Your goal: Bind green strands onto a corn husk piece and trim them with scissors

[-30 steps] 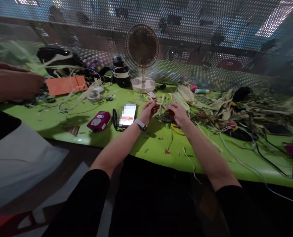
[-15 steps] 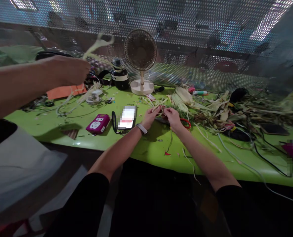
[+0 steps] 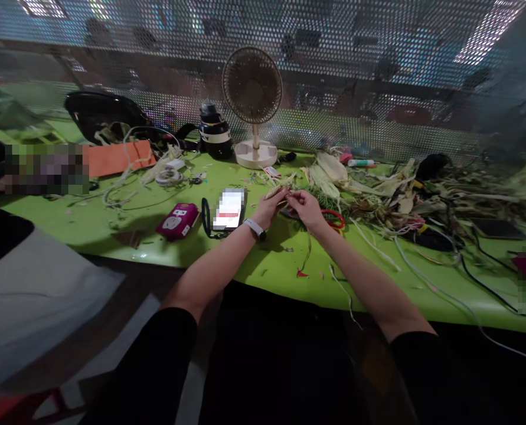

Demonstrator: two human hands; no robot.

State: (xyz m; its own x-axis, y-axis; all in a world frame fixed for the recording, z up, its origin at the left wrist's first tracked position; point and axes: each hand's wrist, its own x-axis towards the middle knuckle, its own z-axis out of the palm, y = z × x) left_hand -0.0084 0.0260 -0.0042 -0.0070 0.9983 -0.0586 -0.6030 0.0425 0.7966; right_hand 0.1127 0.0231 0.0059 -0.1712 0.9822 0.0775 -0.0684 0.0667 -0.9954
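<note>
My left hand (image 3: 270, 205), with a white watch on its wrist, and my right hand (image 3: 304, 208) meet over the green table (image 3: 112, 221), fingers pinched together on a pale dried husk strip (image 3: 279, 189). The strip runs up and to the left from between the fingertips. A red ring-shaped handle (image 3: 333, 218) lies just right of my right hand, beside a green woven patch (image 3: 318, 196). A pile of dried corn husks (image 3: 391, 195) spreads to the right.
A phone (image 3: 229, 208) and a magenta box (image 3: 177, 219) lie left of my hands. A small desk fan (image 3: 254, 103), a dark bottle (image 3: 215, 133), an orange envelope (image 3: 118, 157) and cables (image 3: 461, 265) crowd the table. A mesh screen stands behind.
Another person's arm that reached in from the left with husk strips has withdrawn. My hands have come closer together on the strip.
</note>
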